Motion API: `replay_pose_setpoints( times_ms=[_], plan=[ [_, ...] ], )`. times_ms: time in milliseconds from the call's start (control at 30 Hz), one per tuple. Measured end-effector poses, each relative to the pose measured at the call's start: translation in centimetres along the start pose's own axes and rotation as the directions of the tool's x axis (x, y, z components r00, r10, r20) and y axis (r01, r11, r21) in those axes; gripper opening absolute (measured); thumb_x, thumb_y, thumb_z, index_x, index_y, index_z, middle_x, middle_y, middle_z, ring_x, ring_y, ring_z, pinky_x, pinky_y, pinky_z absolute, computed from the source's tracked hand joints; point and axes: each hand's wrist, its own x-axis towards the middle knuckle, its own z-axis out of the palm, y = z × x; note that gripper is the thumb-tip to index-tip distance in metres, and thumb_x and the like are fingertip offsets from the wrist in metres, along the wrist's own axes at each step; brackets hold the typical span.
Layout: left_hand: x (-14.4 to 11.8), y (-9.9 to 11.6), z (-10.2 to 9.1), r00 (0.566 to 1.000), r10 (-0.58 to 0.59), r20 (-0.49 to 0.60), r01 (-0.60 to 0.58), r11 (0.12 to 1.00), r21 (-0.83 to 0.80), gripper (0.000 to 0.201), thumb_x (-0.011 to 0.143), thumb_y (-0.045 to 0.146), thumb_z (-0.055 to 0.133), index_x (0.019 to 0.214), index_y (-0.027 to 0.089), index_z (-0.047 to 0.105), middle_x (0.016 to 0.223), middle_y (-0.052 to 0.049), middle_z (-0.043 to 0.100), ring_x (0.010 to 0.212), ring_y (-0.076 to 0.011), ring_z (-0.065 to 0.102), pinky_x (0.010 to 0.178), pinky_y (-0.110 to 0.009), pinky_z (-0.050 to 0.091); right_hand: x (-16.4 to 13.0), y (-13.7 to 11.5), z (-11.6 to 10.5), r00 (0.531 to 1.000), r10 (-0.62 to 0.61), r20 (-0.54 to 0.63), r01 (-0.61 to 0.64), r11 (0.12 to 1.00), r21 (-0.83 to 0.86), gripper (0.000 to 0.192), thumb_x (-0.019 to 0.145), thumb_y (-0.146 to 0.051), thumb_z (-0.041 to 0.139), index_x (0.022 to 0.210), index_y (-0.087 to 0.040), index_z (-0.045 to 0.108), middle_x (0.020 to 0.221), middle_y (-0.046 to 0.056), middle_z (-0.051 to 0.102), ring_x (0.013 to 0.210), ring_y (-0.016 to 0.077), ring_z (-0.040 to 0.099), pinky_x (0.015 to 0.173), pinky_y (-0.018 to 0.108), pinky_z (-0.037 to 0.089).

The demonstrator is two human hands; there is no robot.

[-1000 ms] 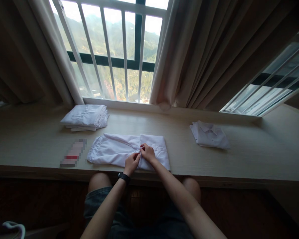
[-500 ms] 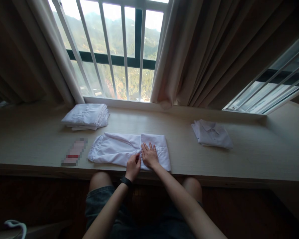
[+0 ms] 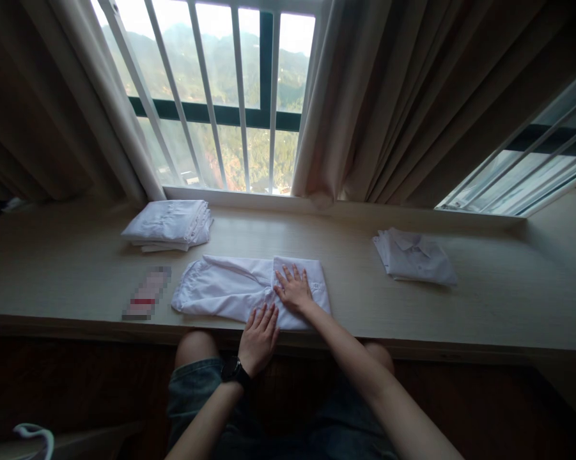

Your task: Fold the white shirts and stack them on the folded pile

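Observation:
A white garment point(image 3: 230, 281), partly folded, lies flat along the front of the wooden ledge point(image 3: 393, 313). Its right end is turned over toward the left, and its gathered left end is rumpled. My right hand point(image 3: 293, 289) rests palm down on the folded-over part, fingers spread. Flat on the garment's near edge, just left of the fold, lies my left hand point(image 3: 259, 337), its fingers stretched out. A black watch point(image 3: 234, 372) is on the left wrist. Neither hand grips the cloth.
A stack of folded white clothes point(image 3: 169, 225) sits at the back left. Folded white shirts point(image 3: 415, 255) with a collar on top lie to the right. A blurred-out flat pink item point(image 3: 147, 294) is left of the garment. Behind stand a barred window point(image 3: 211, 96) and curtains point(image 3: 364, 96).
My left hand has opened from a pinch at the fold and now lies flat on the near edge. My right hand has shifted slightly right and up.

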Motion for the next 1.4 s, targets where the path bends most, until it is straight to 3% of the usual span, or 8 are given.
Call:
replay_pose_setpoints(
  times_ms=[233,433,600,700,833,1000,1200,1400],
  plan=[
    [-0.1,0.3,-0.4,1.000,-0.019,-0.018,0.019,1.000,-0.002,0.059,0.101,0.031,0.041,0.159,0.026,0.028,0.163,-0.004,0.030,0.154,-0.0275,0.016,0.126,-0.055,0.017,4.2,-0.1,0.5,1.000,0.016,0.007,-0.016,1.000,0.019,0.061,0.102,-0.057,0.031,0.157,-0.031,0.034,0.166,0.005,0.022,0.155,0.0318,0.006,0.120,0.062,-0.002],
    [-0.1,-1.3,-1.0,0.975,-0.206,-0.086,0.204,0.978,-0.034,0.059,0.100,0.027,0.038,0.158,0.021,0.031,0.162,-0.009,0.032,0.154,-0.0277,0.018,0.124,-0.055,0.022,4.7,0.1,1.7,0.998,0.039,0.053,-0.041,0.998,0.045,0.059,0.103,-0.055,0.025,0.157,-0.032,0.033,0.165,0.003,0.025,0.154,0.0311,0.011,0.120,0.062,0.000],
    [-0.3,-3.0,-1.3,0.961,-0.267,-0.072,0.266,0.964,-0.027,0.053,0.098,0.027,0.041,0.150,0.019,0.045,0.158,-0.011,0.039,0.151,-0.0305,0.026,0.124,-0.055,0.020,4.9,0.3,0.8,0.993,0.040,0.107,-0.046,0.997,0.057,0.057,0.103,-0.053,0.031,0.156,-0.032,0.036,0.164,0.003,0.027,0.153,0.0319,0.015,0.121,0.061,0.005],
    [-0.7,-3.3,-1.4,0.950,-0.295,-0.104,0.293,0.955,-0.038,0.050,0.098,0.025,0.041,0.146,0.012,0.050,0.152,-0.015,0.048,0.148,-0.0306,0.034,0.123,-0.054,0.025,3.5,0.1,-0.4,0.999,0.003,0.041,-0.006,0.998,0.067,0.055,0.105,-0.048,0.030,0.155,-0.028,0.038,0.162,0.005,0.033,0.153,0.0300,0.018,0.122,0.057,0.011],
    [-1.3,-3.1,-1.7,0.958,-0.271,-0.094,0.272,0.962,-0.008,0.047,0.099,0.024,0.038,0.142,0.010,0.054,0.148,-0.016,0.053,0.143,-0.0296,0.043,0.120,-0.051,0.032,-1.3,-0.3,-1.4,0.991,-0.041,-0.129,0.042,0.999,0.007,0.053,0.105,-0.043,0.030,0.153,-0.025,0.041,0.161,0.006,0.035,0.154,0.0299,0.013,0.122,0.057,0.010],
    [0.7,-1.2,-2.5,0.973,-0.209,-0.101,0.214,0.976,0.044,0.049,0.099,0.022,0.036,0.144,0.011,0.052,0.153,-0.013,0.047,0.147,-0.0279,0.036,0.122,-0.049,0.028,-6.2,-0.1,-0.8,0.994,-0.017,-0.110,0.009,0.997,-0.072,0.054,0.102,-0.049,0.037,0.151,-0.029,0.046,0.162,0.007,0.034,0.154,0.0351,0.011,0.120,0.064,0.006],
    [6.9,0.5,-0.8,0.997,-0.083,0.000,0.082,0.995,0.063,0.053,0.101,0.032,0.036,0.150,0.018,0.045,0.158,-0.007,0.041,0.150,-0.0291,0.030,0.122,-0.052,0.023,-7.0,0.0,1.2,0.996,0.038,-0.083,-0.043,0.997,-0.058,0.056,0.100,-0.049,0.041,0.153,-0.033,0.041,0.162,0.005,0.032,0.152,0.0362,0.016,0.119,0.065,0.005],
    [7.4,-1.2,1.7,0.994,-0.111,-0.001,0.111,0.990,0.091,0.054,0.102,0.033,0.033,0.153,0.018,0.042,0.160,-0.007,0.037,0.150,-0.0283,0.029,0.123,-0.049,0.020,-6.5,1.8,0.5,0.998,0.033,-0.059,-0.035,0.999,-0.036,0.058,0.101,-0.055,0.035,0.155,-0.033,0.039,0.163,0.004,0.032,0.152,0.0339,0.019,0.121,0.056,0.015]
  ],
)
